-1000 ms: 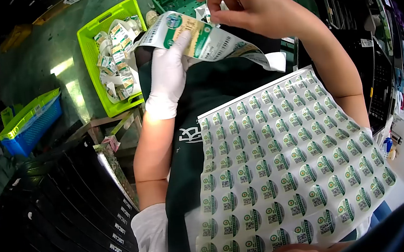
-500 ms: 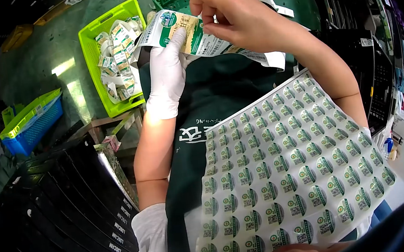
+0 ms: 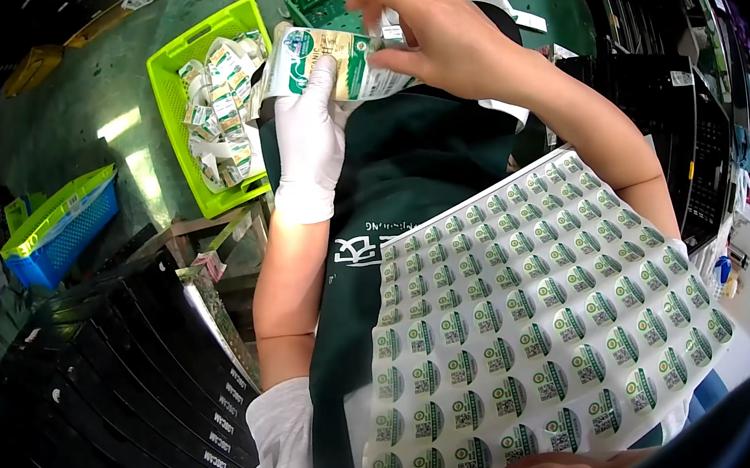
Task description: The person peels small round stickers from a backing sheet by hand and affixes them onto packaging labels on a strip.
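My left hand (image 3: 310,136), in a white glove, grips a glossy printed packet (image 3: 348,63) in white, green and beige, its thumb pressed on the front. My bare right hand (image 3: 436,36) is over the packet's right end, thumb close against it and fingers arched away from the thumb. Whether the thumb touches the film is unclear. Below my right forearm, a large sheet of round stickers (image 3: 511,311), green and white with QR codes, lies over the dark green apron (image 3: 412,152).
A lime-green crate (image 3: 161,92) holds several similar packets at the upper left. Behind my right hand stands a dark green crate (image 3: 314,5) with more packets. Stacked black crates (image 3: 127,397) fill the lower left. A blue and lime crate (image 3: 64,235) sits farther left.
My right hand's fingers have spread from a near pinch at the packet's edge. The packet has tilted and shows more glare. White strips at its right end have shifted partly from view.
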`<action>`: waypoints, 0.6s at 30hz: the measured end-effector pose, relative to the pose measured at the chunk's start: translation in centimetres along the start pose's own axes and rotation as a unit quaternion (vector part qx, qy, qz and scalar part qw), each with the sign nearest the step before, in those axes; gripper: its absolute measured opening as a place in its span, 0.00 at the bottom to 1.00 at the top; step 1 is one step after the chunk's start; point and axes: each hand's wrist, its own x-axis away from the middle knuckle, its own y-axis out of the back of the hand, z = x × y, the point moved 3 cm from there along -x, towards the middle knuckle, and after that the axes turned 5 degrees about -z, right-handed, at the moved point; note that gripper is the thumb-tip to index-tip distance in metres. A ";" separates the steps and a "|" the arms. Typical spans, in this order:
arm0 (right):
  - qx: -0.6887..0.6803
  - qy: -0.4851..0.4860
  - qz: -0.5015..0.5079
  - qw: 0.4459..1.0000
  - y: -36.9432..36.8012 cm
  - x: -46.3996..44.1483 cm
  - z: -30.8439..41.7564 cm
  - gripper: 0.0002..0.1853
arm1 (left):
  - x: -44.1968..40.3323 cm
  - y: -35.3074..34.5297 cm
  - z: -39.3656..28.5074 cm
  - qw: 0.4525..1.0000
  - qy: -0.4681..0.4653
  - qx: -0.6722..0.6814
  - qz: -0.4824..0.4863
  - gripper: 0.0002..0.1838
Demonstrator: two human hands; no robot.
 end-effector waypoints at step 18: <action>0.059 -0.220 0.056 0.972 5.9 11.1 -8.7 0.08 | -1.2 -0.2 -6.0 0.993 -0.052 0.090 0.052 0.17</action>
